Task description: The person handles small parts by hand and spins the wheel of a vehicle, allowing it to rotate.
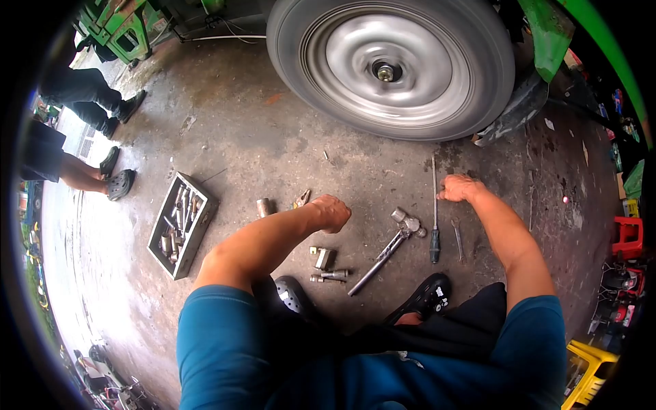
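Observation:
My left hand [331, 213] is over the concrete floor with its fingers curled in; whatever they hold, if anything, is hidden. Just beyond that wrist lie a small yellowish tool [301, 199] and a metal socket [264, 207]. Nearer my feet are a metal block [324, 258] and a socket piece [331, 275]. To the right, my right hand [460, 188] hovers by the shaft of a long screwdriver [435, 239], fingers loosely bent and apart, with nothing visible in them. A ball-peen hammer [389, 251] and a wrench [457, 239] lie on either side of the screwdriver.
A large wheel [386, 126], its surface smeared as if turning, stands ahead under a green vehicle body [547, 41]. On the left sits a metal tray [205, 222] of sockets and tools. Two people's legs [89, 96] show farther left. Red and yellow stools [591, 362] stand right.

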### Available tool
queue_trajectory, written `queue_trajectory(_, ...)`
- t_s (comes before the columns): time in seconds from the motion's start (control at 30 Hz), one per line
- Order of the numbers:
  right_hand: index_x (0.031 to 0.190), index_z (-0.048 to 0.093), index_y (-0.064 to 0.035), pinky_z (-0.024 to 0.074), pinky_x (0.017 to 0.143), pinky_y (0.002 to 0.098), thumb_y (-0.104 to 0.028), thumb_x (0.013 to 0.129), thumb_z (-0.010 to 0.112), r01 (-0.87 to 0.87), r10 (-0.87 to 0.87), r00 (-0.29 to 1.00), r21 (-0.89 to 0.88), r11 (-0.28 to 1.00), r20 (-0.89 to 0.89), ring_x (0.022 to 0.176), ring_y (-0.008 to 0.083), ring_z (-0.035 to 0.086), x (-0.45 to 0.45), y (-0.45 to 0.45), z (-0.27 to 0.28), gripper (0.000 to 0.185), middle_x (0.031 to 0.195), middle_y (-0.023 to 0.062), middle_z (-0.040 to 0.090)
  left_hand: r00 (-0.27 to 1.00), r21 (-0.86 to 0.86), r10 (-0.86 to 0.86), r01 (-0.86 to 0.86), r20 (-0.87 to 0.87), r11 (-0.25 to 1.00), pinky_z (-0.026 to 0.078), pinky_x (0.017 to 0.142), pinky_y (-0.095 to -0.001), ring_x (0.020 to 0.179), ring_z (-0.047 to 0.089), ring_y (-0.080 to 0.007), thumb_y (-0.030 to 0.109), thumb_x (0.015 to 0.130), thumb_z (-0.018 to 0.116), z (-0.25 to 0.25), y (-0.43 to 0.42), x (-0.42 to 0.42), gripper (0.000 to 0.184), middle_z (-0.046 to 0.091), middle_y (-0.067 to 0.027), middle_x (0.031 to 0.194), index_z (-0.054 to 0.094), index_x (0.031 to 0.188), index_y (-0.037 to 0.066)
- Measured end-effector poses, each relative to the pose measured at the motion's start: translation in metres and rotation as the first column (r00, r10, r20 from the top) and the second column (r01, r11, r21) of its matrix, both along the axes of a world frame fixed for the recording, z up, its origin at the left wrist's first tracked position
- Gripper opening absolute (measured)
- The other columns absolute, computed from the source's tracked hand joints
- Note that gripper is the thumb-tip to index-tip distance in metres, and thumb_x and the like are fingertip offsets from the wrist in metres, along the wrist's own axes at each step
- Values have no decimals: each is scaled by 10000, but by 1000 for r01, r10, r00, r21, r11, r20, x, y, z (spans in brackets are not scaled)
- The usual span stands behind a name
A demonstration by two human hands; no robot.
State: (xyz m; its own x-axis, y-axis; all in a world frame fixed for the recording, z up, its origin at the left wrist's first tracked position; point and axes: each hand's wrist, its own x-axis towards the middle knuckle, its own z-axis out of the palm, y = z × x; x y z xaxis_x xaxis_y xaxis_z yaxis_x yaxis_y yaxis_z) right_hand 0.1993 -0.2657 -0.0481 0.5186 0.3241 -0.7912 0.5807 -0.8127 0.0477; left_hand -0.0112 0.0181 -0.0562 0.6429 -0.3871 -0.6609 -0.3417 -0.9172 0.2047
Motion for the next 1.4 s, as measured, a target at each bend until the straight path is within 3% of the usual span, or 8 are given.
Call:
queue_trajectory(1.2,1277,570,-88,400,1029,414,-392,849,618,-26,26,1000,-6,1000,5,1226,323,507,-1,5,-2,527,1302,151,558,1000,20,18,-18,-7,1000,522,841,-389,1019,648,-320,76,803,553,-4,-1,1,267,678,-176,1045,664,1037,17)
queue_trajectory(1.3,1144,645,-45,438,970,438,-400,824,618,-52,50,998,73,996,33,1158,344,552,0,0,-8,479,1225,183,596,1000,30,18,-17,-19,999,515,847,-396,1028,641,-322,79,812,543,-5,-1,1,277,671,-174,1058,652,1061,26)
queue_trajectory(1.4,1146,644,-50,442,965,437,-401,823,619,-39,36,999,79,996,34,1158,343,553,0,-1,-9,479,1224,181,597,998,60,3,0,-59,998,503,865,-410,1052,625,-330,85,833,522,-9,-1,2,301,656,-169,1087,622,1114,48)
